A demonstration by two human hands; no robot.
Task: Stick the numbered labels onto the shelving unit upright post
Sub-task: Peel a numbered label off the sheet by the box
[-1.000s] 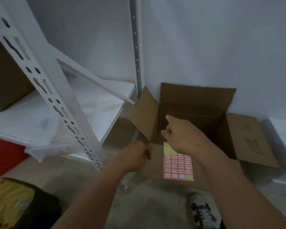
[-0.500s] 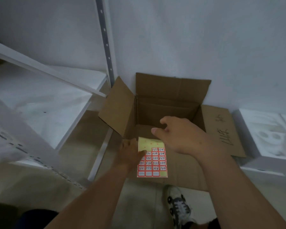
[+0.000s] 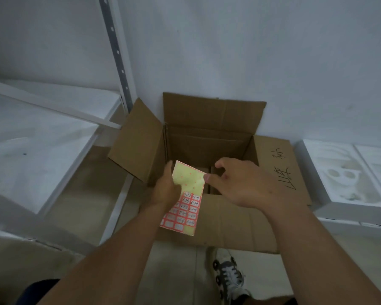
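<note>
A sheet of red-bordered numbered labels [image 3: 186, 201] on yellow backing hangs over the front of an open cardboard box [image 3: 209, 137]. My left hand [image 3: 166, 187] holds the sheet from its left side, fingers behind it. My right hand [image 3: 240, 181] has its thumb tip on the sheet's upper right corner, with the other fingers loosely curled above the box. The upper part of the sheet is bare backing; the lower rows still carry labels. The white shelving unit's upright post [image 3: 117, 51] rises against the wall at the upper left, well away from both hands.
A white shelf board [image 3: 31, 146] and a diagonal white rail [image 3: 53, 106] fill the left side. White foam packaging [image 3: 350, 175] lies on the floor to the right. My shoe [image 3: 229, 276] stands on the floor below the box.
The camera turned right and down; the near perforated post left the view. The sheet passed from my right hand's hold into my left hand, and my right hand moved to its upper right corner.
</note>
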